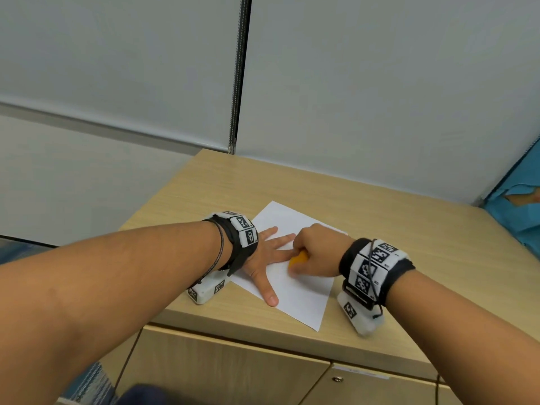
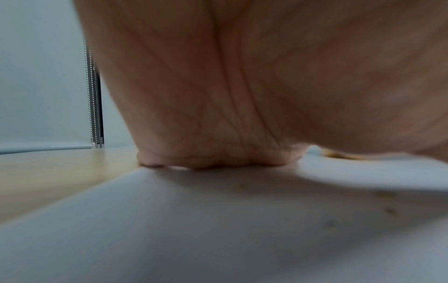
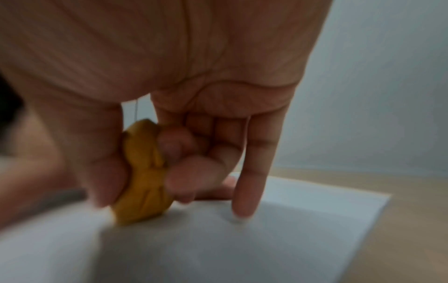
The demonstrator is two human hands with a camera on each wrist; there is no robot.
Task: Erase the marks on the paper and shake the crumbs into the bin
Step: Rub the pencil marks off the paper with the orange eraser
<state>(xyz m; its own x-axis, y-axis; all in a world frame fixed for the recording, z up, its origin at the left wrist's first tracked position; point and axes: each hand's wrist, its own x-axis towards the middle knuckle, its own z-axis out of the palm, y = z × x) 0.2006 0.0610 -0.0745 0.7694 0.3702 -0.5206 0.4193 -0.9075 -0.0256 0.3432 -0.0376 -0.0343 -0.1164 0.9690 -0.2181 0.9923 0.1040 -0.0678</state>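
A white sheet of paper [image 1: 301, 290] lies on the wooden cabinet top [image 1: 204, 188]. My left hand [image 1: 268, 258] lies flat on the sheet's left part, fingers spread and straight, pressing it down. My right hand [image 1: 314, 251] grips a yellow-orange eraser [image 1: 298, 260] between thumb and curled fingers, with its lower end on the paper. In the right wrist view the eraser [image 3: 143, 176] is blurred against the paper [image 3: 266, 239], and the little finger [image 3: 252, 172] points down onto the sheet. A few small specks show on the paper [image 2: 169, 220] in the left wrist view.
The cabinet stands against a grey wall with a blind chain [image 1: 235, 112] hanging behind it. Something blue [image 1: 517, 211] lies at the right edge of the top. Cabinet doors [image 1: 222, 372] sit below the front edge. No bin is in view.
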